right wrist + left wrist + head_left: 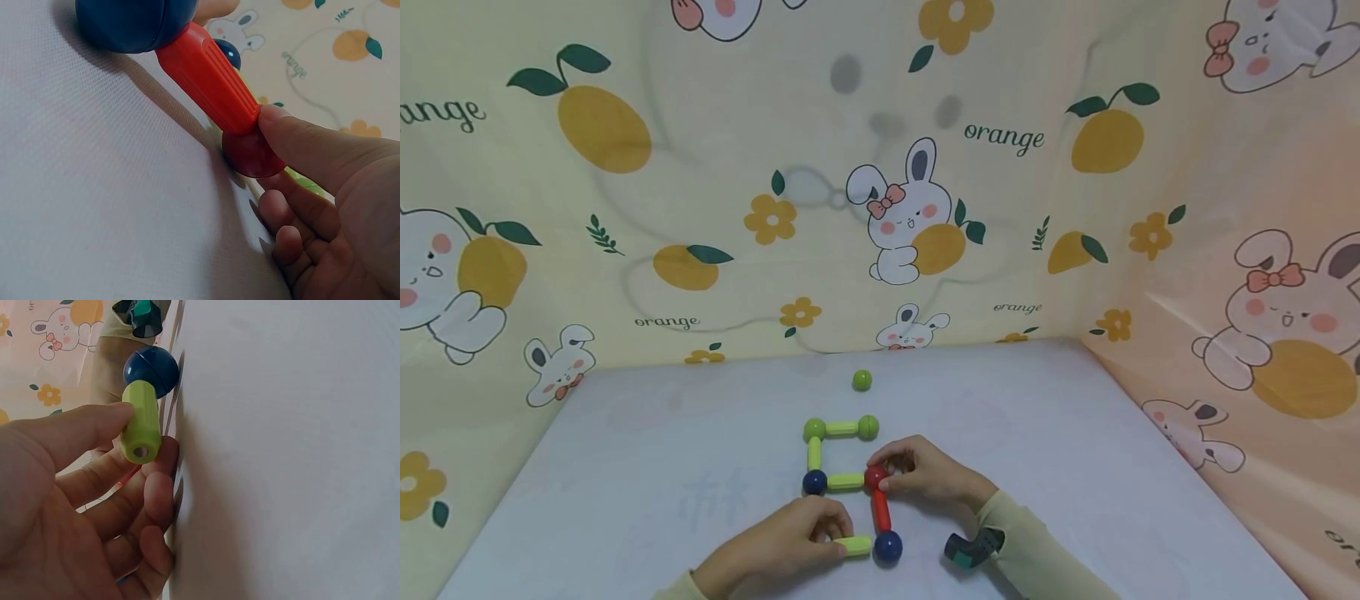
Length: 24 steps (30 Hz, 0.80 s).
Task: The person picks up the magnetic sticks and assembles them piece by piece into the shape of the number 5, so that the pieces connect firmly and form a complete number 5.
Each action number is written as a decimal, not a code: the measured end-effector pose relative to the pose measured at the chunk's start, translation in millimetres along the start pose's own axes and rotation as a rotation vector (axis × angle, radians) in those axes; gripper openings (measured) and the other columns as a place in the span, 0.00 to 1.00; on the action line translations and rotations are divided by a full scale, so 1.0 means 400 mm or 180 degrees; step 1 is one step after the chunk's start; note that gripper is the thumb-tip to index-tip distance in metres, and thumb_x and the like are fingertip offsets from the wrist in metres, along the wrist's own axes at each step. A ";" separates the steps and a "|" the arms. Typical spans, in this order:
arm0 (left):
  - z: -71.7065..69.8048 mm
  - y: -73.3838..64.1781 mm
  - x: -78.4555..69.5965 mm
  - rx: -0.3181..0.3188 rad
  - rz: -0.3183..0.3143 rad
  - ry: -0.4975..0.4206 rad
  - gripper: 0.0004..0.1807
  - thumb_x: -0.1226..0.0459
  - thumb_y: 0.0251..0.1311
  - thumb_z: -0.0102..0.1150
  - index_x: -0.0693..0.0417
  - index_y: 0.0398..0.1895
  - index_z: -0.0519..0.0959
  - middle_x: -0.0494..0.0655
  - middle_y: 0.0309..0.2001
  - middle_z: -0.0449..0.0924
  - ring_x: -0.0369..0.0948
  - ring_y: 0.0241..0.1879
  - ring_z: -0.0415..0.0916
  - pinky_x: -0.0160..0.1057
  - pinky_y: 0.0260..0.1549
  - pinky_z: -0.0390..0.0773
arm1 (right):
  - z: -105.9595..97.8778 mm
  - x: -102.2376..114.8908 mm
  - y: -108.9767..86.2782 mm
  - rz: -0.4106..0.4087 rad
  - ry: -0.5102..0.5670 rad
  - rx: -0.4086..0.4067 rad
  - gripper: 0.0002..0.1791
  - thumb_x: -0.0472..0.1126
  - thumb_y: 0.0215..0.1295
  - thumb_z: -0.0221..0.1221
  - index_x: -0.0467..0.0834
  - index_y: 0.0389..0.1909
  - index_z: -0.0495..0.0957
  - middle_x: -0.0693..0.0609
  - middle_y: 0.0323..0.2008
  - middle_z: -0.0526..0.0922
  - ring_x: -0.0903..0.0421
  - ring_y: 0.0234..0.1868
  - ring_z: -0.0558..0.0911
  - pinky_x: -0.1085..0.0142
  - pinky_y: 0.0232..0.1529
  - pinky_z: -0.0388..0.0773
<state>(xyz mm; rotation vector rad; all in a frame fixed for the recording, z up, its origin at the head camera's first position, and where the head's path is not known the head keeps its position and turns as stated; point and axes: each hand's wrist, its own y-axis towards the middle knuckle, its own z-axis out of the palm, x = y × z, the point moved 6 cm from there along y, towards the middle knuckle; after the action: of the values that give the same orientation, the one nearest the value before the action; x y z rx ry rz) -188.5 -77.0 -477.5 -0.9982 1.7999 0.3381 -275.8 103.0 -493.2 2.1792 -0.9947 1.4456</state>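
Observation:
My left hand (797,537) pinches a yellow-green magnetic rod (142,422) between thumb and fingers. One end of that rod meets a dark blue ball (888,547). My right hand (928,473) holds a red ball (253,153) between thumb and fingers. From the red ball a red rod (209,78) runs down to the dark blue ball. Another yellow-green rod (846,482) links the red ball to a second dark blue ball (815,482). Beyond it, an upright yellow-green rod (814,454) leads to a green ball (814,430), then a rod (841,428) and another green ball (868,427).
A loose green ball (862,380) lies behind the joined pieces on the white tabletop (647,467). A dark band (973,547) is around the right wrist. Patterned cloth (715,150) hangs behind and at both sides of the table.

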 end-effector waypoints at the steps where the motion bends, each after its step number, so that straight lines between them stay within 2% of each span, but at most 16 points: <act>1: 0.001 0.001 0.000 0.0005 -0.0015 -0.0014 0.03 0.65 0.61 0.67 0.50 0.36 0.82 0.39 0.30 0.79 0.32 0.27 0.70 0.28 0.27 0.69 | 0.000 0.000 0.000 0.0000 0.0001 0.0002 0.18 0.39 0.65 0.66 0.42 0.56 0.83 0.45 0.49 0.86 0.60 0.41 0.74 0.70 0.44 0.69; 17: 0.007 0.001 -0.002 -0.0005 0.0033 -0.0064 0.03 0.66 0.60 0.67 0.51 0.36 0.82 0.38 0.29 0.79 0.31 0.26 0.70 0.27 0.27 0.68 | -0.002 0.001 0.001 -0.0016 0.0029 0.0005 0.18 0.38 0.65 0.66 0.42 0.56 0.82 0.44 0.49 0.86 0.60 0.41 0.74 0.71 0.44 0.69; 24: 0.004 0.002 0.005 0.0038 -0.0053 -0.0077 0.05 0.67 0.59 0.68 0.51 0.37 0.83 0.39 0.30 0.79 0.33 0.28 0.71 0.28 0.28 0.69 | 0.001 -0.001 0.001 -0.0058 -0.0040 -0.0030 0.17 0.40 0.66 0.66 0.43 0.54 0.83 0.44 0.43 0.84 0.60 0.36 0.72 0.72 0.40 0.68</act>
<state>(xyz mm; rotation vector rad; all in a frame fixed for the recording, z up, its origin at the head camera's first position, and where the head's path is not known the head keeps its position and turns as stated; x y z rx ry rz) -188.4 -76.2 -480.1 -0.9964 1.7688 0.3275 -276.0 102.6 -493.6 2.1876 -0.9816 1.4180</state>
